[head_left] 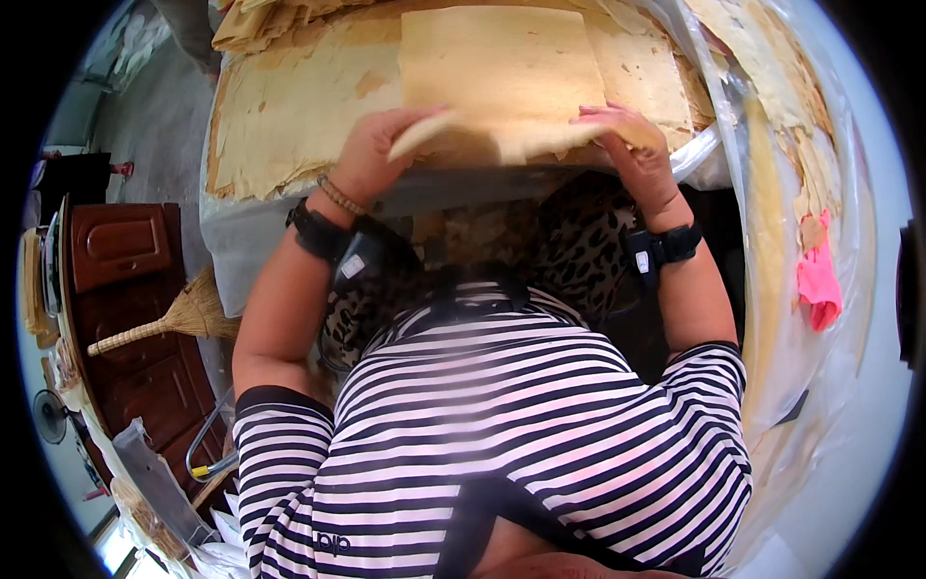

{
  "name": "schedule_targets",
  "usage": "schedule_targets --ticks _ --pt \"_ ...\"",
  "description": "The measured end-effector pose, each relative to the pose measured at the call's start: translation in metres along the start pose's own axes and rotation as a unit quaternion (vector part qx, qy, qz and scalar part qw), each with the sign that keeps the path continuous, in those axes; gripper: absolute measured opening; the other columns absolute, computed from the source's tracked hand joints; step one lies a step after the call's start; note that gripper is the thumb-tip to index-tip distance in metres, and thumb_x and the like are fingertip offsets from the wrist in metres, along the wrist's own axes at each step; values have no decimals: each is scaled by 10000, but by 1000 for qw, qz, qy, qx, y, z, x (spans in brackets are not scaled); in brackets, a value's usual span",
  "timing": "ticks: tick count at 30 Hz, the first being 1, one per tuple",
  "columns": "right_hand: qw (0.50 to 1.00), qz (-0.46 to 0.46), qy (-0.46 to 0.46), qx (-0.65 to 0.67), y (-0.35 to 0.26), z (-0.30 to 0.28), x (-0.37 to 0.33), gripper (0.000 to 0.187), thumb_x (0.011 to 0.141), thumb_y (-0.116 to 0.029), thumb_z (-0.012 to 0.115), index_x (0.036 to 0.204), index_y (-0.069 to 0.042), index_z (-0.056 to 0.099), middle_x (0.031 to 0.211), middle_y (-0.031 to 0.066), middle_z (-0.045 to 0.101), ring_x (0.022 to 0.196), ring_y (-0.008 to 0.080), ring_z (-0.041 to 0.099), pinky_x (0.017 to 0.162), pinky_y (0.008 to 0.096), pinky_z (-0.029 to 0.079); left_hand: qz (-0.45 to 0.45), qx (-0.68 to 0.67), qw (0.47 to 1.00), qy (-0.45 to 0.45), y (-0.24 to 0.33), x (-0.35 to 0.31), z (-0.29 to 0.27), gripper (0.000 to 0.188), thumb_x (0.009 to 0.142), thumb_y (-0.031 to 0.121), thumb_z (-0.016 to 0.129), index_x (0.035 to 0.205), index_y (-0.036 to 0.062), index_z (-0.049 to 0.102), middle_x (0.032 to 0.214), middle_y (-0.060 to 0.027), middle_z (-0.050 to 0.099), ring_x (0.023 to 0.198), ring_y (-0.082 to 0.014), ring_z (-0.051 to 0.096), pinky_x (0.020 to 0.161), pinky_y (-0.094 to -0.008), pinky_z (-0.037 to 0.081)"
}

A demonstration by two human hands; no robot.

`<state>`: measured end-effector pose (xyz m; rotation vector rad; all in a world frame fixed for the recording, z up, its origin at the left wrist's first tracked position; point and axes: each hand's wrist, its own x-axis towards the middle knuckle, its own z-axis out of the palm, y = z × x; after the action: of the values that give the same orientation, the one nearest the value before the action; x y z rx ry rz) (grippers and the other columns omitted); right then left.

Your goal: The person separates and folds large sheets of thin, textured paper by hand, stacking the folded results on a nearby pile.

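Note:
A smooth, thin tan sheet lies over the near middle of a broad layer of pale, ragged-edged sheets. Its near edge curls up toward me and is smeared by motion. At the left end of that edge, my left hand is closed on the curled part. My right hand grips the right end, with the sheet bent between thumb and fingers. Both hands are above the near side of the table. I cannot make out whether they hold one sheet or more.
Torn tan sheets are heaped at the back left. Clear plastic drapes the right side, where a pink glove hangs. To the left are a straw hand broom and a dark red wooden cabinet.

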<state>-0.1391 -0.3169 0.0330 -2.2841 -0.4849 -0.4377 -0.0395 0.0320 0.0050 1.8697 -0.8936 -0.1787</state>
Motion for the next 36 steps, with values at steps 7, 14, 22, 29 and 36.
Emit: schedule_targets --ticks 7,14,22,29,36 --pt "967 252 19 22 35 9 44 438 950 -400 646 936 32 717 792 219 685 724 358 637 709 368 526 -121 83 986 79 -6 51 4 330 971 330 631 1000 9 702 868 -218 695 798 -384 664 696 -411 516" --pt "943 262 -31 -201 24 26 58 406 958 -421 568 977 -59 751 896 222 707 870 406 675 783 475 533 -131 230 956 128 0 56 20 347 929 365 661 965 20 673 858 -198 701 739 -413 651 663 -456 520" --pt "933 262 -30 -244 33 32 55 389 951 -402 584 1066 -58 725 959 225 711 900 414 671 805 501 536 163 457 857 172 18 55 37 676 907 461 675 1498 222 449 1554 -87 434 1431 -297 403 1169 -437 325" --pt "917 292 41 -269 18 31 55 478 925 -378 645 1291 -72 628 1152 202 689 988 394 680 859 483 540 63 456 886 -55 16 60 53 597 953 576 545 1472 285 505 1571 -46 435 1456 -331 369 1183 -524 272" --pt "935 -40 -67 -347 7 33 29 578 847 -348 752 1373 -162 599 1444 60 564 1341 277 520 1090 387 448 62 424 899 -88 21 73 40 525 932 371 640 1419 203 536 1517 -52 498 1396 -324 458 1118 -463 374"
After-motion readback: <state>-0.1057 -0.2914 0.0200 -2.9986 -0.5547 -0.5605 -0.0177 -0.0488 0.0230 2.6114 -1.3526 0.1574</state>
